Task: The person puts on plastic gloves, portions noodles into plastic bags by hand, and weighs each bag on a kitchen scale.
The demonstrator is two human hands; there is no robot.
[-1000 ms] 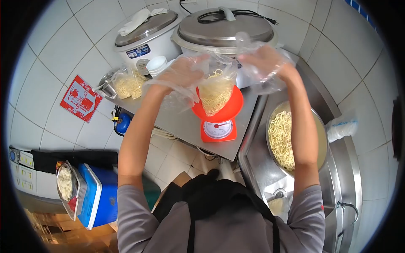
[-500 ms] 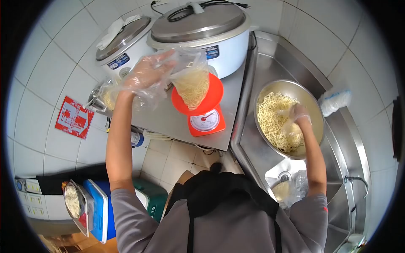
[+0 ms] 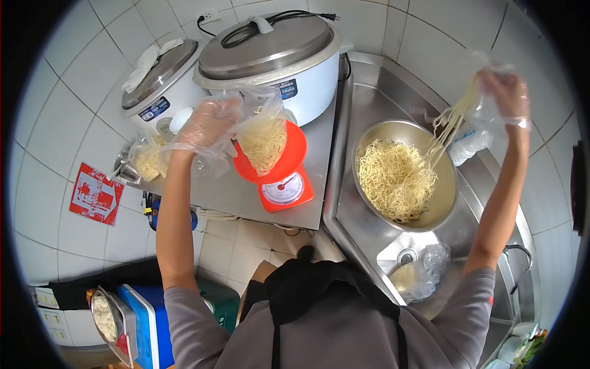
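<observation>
Gloved in clear plastic, my left hand (image 3: 215,123) grips the top of a clear plastic bag (image 3: 255,101) partly filled with noodles. The bag rests on the red pan of a kitchen scale (image 3: 286,187). Raised above the sink at the right, my gloved right hand (image 3: 505,95) is closed on a bunch of noodles (image 3: 453,123). Its long strands trail down into a large metal bowl (image 3: 452,203). Inside the bowl lies a pile of loose yellow noodles (image 3: 396,181).
Two rice cookers (image 3: 307,74) stand behind the scale on the steel counter (image 3: 246,206). A filled bag (image 3: 147,161) leans by a metal container at the left. Behind the bowl is a plastic-wrapped bundle (image 3: 470,146). More plastic bags (image 3: 424,273) lie in the sink, near the faucet (image 3: 521,252).
My right hand has risen out of the bowl, up and to the right, pulling noodles with it. My left hand keeps holding the bag on the scale. The whole view has shifted slightly.
</observation>
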